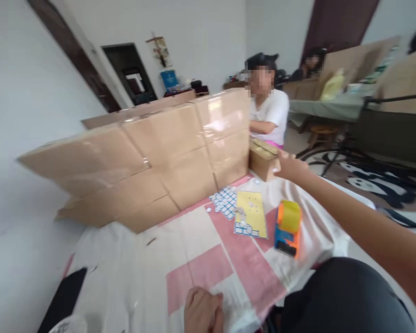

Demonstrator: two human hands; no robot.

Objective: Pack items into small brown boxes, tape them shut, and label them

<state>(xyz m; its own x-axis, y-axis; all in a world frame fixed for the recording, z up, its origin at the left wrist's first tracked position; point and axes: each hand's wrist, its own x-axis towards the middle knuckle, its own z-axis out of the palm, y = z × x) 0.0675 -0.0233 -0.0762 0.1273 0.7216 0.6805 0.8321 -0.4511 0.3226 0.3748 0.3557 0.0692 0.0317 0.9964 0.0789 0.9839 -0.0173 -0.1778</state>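
Note:
My right hand (289,165) reaches far forward and grips the near right edge of a small cardboard box (261,159), which stands at the end of a tall cardboard partition (180,157). On the cloth close to my body rests my left hand (203,310), its fingers curled closed; nothing shows in it. Between the hands lie a yellow card (251,210) with white pieces along its lower edge and a sheet of white stickers with blue outlines (225,201). An orange and blue tape dispenser (288,229) with a yellow roll sits to the right of the card.
A pink and white cloth (201,263) covers the table. Across it, beside the partition, sits a person in a white shirt (275,111). A dark flat object (64,296) lies at the lower left. My dark-clothed knee (343,296) is at the lower right.

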